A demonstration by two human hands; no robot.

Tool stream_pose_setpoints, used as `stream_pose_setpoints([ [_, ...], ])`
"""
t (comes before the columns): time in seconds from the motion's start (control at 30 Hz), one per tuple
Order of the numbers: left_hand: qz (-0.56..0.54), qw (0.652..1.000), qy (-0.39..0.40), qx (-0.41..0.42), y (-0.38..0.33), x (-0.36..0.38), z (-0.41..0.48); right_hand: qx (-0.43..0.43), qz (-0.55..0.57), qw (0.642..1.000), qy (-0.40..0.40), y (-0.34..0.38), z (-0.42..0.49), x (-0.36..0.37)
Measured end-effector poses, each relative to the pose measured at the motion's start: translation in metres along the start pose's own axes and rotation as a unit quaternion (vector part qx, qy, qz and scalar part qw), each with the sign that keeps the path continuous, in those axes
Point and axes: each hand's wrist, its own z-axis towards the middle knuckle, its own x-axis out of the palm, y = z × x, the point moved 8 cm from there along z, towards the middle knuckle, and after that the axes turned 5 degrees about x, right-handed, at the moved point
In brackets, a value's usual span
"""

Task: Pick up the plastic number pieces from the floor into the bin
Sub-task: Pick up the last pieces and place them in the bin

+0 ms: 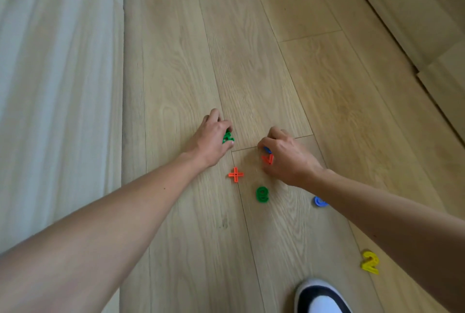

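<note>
Both hands reach down to the wooden floor [251,61]. My left hand [211,139] is closed around a green number piece [228,137]. My right hand [289,159] grips an orange number piece [268,159] and a blue piece [267,149] under its fingers. Loose on the floor lie an orange plus sign [236,174], a green number [262,194], a blue piece [320,202] partly hidden by my right forearm, and a yellow 2 [370,265]. No bin shows in the head view.
A pale curtain or bed edge [60,86] runs along the left side. A light wooden cabinet front [427,23] borders the floor at the upper right. My black and white slipper [322,297] stands at the bottom edge.
</note>
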Motion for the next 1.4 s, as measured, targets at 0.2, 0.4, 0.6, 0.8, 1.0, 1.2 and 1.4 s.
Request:
stream_pose_setpoints([
  [0.2, -0.068, 0.997, -0.009, -0.030, -0.003, -0.003, -0.018, 0.030, 0.015, 0.999, -0.013, -0.001, 0.000, -0.001],
  [0.4, -0.125, 0.991, -0.029, -0.024, -0.030, 0.004, -0.062, 0.043, 0.015, 0.999, -0.010, 0.000, 0.001, 0.001],
  [0.6, -0.060, 0.998, 0.016, 0.016, -0.048, 0.026, -0.085, 0.071, 0.053, 0.996, -0.007, -0.010, -0.003, 0.001],
  [0.8, -0.043, 0.999, 0.019, -0.011, -0.050, 0.027, -0.089, 0.097, 0.115, 0.989, -0.014, -0.013, -0.022, 0.006],
  [1.0, -0.081, 0.996, 0.006, -0.042, -0.044, 0.025, -0.095, 0.028, 0.139, 0.990, 0.017, 0.022, -0.055, 0.021],
  [1.2, -0.116, 0.992, -0.010, -0.052, -0.043, 0.020, -0.095, 0.020, 0.042, 0.998, 0.030, 0.030, -0.068, 0.037],
  [1.4, -0.142, 0.988, -0.040, -0.052, -0.052, 0.010, -0.086, 0.013, 0.020, 1.000, -0.017, 0.030, -0.069, 0.037],
])
